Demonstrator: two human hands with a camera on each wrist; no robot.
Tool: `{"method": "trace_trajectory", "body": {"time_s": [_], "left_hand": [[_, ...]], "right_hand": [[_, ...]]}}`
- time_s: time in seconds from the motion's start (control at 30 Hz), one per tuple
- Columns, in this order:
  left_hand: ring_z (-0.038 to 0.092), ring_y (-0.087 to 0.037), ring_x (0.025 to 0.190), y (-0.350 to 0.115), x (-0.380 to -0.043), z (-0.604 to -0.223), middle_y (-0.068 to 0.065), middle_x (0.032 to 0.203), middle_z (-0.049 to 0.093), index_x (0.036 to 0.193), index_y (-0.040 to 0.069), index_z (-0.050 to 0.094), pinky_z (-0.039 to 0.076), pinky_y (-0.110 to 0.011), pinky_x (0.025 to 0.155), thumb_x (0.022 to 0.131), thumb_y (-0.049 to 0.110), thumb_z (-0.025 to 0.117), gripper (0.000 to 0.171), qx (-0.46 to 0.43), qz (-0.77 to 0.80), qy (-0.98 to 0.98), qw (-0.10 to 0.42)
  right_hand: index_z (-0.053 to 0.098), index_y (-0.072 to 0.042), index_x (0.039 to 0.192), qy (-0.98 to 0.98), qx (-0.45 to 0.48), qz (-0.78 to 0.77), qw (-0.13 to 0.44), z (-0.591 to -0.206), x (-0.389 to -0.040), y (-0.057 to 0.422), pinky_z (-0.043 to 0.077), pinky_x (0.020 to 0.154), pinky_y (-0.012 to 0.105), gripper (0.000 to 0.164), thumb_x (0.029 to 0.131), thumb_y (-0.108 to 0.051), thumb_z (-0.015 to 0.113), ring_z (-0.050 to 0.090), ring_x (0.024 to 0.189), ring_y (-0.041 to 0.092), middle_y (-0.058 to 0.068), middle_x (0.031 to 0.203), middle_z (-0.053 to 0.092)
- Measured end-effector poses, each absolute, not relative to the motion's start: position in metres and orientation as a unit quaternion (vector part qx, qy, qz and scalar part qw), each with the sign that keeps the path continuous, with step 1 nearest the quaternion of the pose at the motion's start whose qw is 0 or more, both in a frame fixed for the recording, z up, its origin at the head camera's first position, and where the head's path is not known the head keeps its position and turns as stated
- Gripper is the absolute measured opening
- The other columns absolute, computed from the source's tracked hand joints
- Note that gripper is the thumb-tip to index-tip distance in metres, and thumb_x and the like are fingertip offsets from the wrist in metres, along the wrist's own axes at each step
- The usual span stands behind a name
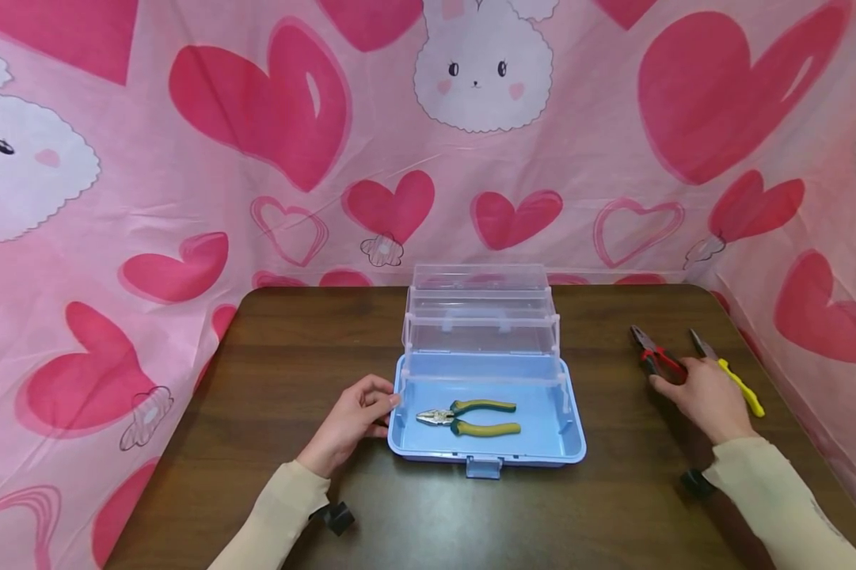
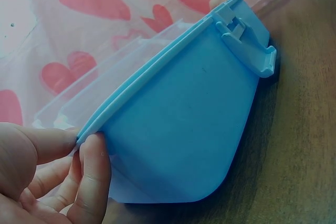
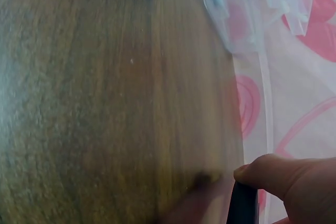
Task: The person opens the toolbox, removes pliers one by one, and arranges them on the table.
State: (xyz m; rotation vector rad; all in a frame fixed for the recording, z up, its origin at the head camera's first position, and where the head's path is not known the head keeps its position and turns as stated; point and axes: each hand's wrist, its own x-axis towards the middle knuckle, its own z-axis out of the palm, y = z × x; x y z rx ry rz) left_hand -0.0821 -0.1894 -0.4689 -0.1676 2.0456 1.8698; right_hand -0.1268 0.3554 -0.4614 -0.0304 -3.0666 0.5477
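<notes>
A blue toolbox (image 1: 488,459) stands open on the table, its clear lid and trays folded up behind it. Inside lie combination pliers (image 1: 488,430) with green and yellow handles. My left hand (image 1: 352,419) pinches the box's left rim between thumb and fingers, as the left wrist view confirms on the blue wall (image 2: 173,108). At the far right, my right hand (image 1: 709,400) grips red-and-black pliers (image 1: 644,340) by the handles. In the right wrist view the thumb (image 3: 270,174) presses on a black handle (image 3: 242,203); the other fingers are mostly hidden.
Yellow-handled pliers (image 1: 741,386) lie just right of my right hand, near the table's right edge. The brown wooden table (image 1: 285,356) meets a pink heart-patterned cloth (image 1: 428,142) at the back. A latch (image 1: 483,469) juts from the box's front.
</notes>
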Motion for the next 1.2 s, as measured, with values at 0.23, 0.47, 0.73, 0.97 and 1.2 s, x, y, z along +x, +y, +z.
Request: {"method": "trace_trajectory", "body": {"time_s": [0.23, 0.47, 0.73, 0.97, 1.2], "left_hand": [[0.067, -0.024, 0.080, -0.189, -0.082, -0.469, -0.011, 0.100, 0.075, 0.121, 0.004, 0.059, 0.062, -0.033, 0.073, 0.099, 0.022, 0.073, 0.031, -0.061, 0.661, 0.725, 0.182], [0.066, -0.023, 0.079, -0.189, -0.082, -0.470, -0.011, 0.100, 0.075, 0.121, 0.005, 0.059, 0.062, -0.033, 0.073, 0.100, 0.021, 0.073, 0.030, -0.059, 0.664, 0.723, 0.183], [0.066, -0.022, 0.080, -0.190, -0.083, -0.470, -0.012, 0.102, 0.075, 0.122, 0.003, 0.059, 0.061, -0.032, 0.073, 0.100, 0.022, 0.072, 0.031, -0.055, 0.663, 0.724, 0.184], [0.066, -0.022, 0.081, -0.190, -0.082, -0.467, -0.012, 0.103, 0.075, 0.124, 0.002, 0.057, 0.061, -0.031, 0.073, 0.101, 0.022, 0.071, 0.033, -0.050, 0.663, 0.723, 0.185], [0.066, -0.022, 0.081, -0.190, -0.083, -0.467, -0.012, 0.102, 0.074, 0.124, 0.002, 0.057, 0.061, -0.031, 0.073, 0.101, 0.022, 0.071, 0.033, -0.052, 0.663, 0.723, 0.186]], "right_hand": [[0.059, 0.016, 0.094, -0.986, -0.030, 0.164, 0.001, -0.462, -0.128, 0.359, 0.037, 0.051, 0.038, 0.055, 0.093, -0.037, 0.074, 0.048, 0.064, 0.030, 0.015, 0.071, 0.051], [0.058, 0.010, 0.082, -0.987, -0.039, 0.155, 0.029, -0.468, -0.127, 0.362, 0.039, 0.050, 0.042, 0.052, 0.092, -0.038, 0.075, 0.048, 0.062, 0.031, 0.015, 0.068, 0.051], [0.054, 0.005, 0.073, -0.986, -0.041, 0.153, 0.044, -0.472, -0.126, 0.364, 0.040, 0.047, 0.046, 0.050, 0.092, -0.037, 0.074, 0.048, 0.059, 0.034, 0.017, 0.067, 0.048], [0.052, 0.003, 0.068, -0.987, -0.039, 0.150, 0.049, -0.474, -0.126, 0.365, 0.041, 0.047, 0.048, 0.050, 0.091, -0.036, 0.075, 0.048, 0.057, 0.034, 0.017, 0.065, 0.047], [0.052, 0.003, 0.068, -0.986, -0.040, 0.153, 0.050, -0.473, -0.126, 0.365, 0.042, 0.047, 0.049, 0.050, 0.091, -0.035, 0.075, 0.049, 0.058, 0.035, 0.018, 0.065, 0.047]]}}
